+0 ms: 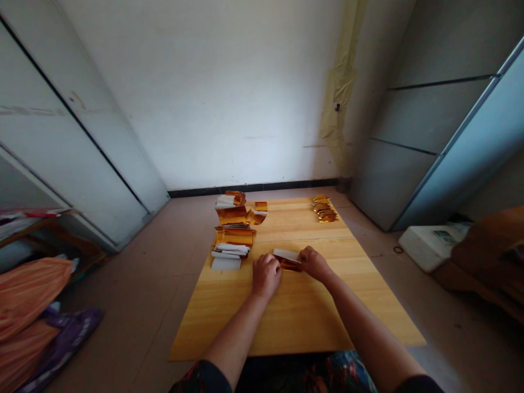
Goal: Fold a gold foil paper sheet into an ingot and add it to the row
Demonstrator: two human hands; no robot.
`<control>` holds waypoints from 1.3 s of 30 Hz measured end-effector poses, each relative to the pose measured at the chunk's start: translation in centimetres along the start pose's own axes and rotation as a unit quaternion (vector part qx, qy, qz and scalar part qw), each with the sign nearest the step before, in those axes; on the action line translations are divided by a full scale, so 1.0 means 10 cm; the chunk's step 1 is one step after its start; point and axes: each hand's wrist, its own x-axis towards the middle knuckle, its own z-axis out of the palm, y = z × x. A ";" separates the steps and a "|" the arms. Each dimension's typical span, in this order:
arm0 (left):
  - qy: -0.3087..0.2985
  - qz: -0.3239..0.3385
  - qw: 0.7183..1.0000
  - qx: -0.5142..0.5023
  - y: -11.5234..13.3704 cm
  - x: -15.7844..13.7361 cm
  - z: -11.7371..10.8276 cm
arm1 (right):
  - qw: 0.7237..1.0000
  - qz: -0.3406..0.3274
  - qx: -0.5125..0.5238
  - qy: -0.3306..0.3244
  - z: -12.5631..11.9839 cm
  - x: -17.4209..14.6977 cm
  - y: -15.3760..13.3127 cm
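Between my hands, over the middle of the wooden table, is a gold foil card piece (pixel 290 265) with a white inner face turned up along its far side. My left hand (pixel 267 271) is closed on its left end. At the right end, my right hand (pixel 313 263) pinches it, fingers curled. Just left of my left hand lies a stack of gold card sheets (pixel 235 236), with white-backed pieces (pixel 230 251) at its near end. My fingertips are partly hidden, so the exact fold of the held piece is unclear.
More gold and white pieces (pixel 230 201) lie at the table's far left, beside a small gold piece (pixel 261 206). A row of folded gold pieces (pixel 325 209) sits at the far right. A white box (pixel 423 246) stands right of the table (pixel 311 322); a purple bag (pixel 67 341) lies left.
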 end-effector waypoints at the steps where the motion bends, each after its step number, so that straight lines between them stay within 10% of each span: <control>1: 0.009 -0.010 1.000 -0.007 0.00 0.01 0.01 | 1.000 -0.001 -0.006 -0.002 0.00 -0.02 -0.01; 8: 0.074 -0.025 0.996 -0.035 0.01 0.01 0.03 | 0.998 -0.011 -0.051 -0.018 -0.03 -0.06 -0.06; 39: -0.071 0.114 0.990 0.047 0.07 -0.11 -0.29 | 0.959 -0.213 -0.178 0.054 0.07 -0.43 0.14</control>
